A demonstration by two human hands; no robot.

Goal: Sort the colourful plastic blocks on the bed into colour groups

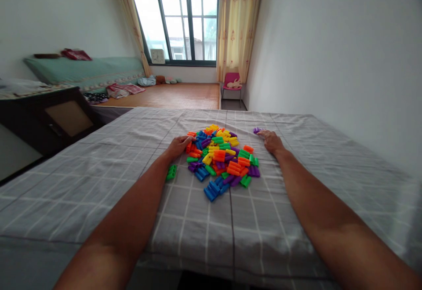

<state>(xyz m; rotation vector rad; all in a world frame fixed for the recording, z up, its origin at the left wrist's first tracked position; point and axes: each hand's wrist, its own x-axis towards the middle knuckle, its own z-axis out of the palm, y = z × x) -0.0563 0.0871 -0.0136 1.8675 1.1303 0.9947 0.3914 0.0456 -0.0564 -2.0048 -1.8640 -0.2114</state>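
A heap of plastic toy building blocks point(219, 154) in orange, yellow, green, blue and purple lies on a grey checked cloth point(184, 219). At the heap's left edge, my left hand point(180, 145) has its fingers stretched out over orange and blue blocks, touching them. Beside my left forearm a green block point(171, 172) lies apart from the heap. To the right and behind the heap, my right hand point(271, 141) has its fingertips closed on a purple block point(256, 130) low at the cloth. The fingers partly cover that block.
A dark cabinet point(70, 121) stands at the left. Beyond the cloth-covered surface is a wooden platform point(178, 94) with folded cloths and a clock point(157, 56) near the window. A pink chair point(232, 80) holds a plush toy. A white wall point(329, 48) runs along the right.
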